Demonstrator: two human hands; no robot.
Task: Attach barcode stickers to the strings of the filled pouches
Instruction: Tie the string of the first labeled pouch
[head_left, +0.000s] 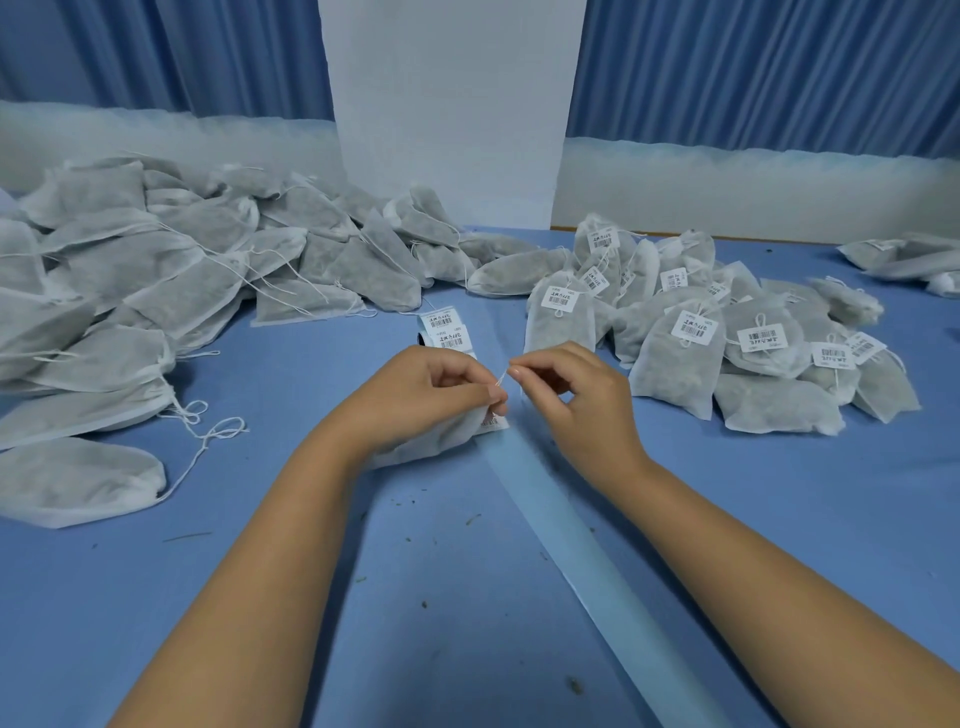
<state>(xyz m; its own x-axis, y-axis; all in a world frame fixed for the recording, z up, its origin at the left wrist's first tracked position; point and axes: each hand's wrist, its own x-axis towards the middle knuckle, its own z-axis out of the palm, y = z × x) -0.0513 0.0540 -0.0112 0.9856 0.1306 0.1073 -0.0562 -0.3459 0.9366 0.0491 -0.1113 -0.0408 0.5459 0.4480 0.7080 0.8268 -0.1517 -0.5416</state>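
Observation:
A filled white pouch (415, 441) lies under my left hand (431, 395) in the middle of the blue table (415, 597). A barcode sticker (493, 420) shows just below that hand's fingers. A thin white string (503, 377) runs between both hands, pinched at one end by my left fingers and at the other by my right hand (566, 395). A sticker roll (445, 332) with printed barcodes stands just beyond my hands. Its bare backing strip (582, 551) trails toward me.
A large pile of unlabelled pouches (156, 291) with loose strings covers the left of the table. Labelled pouches (727, 343) are heaped at the right, with a few more pouches (904, 260) at the far right. A white pillar (452, 104) and blue curtains stand behind.

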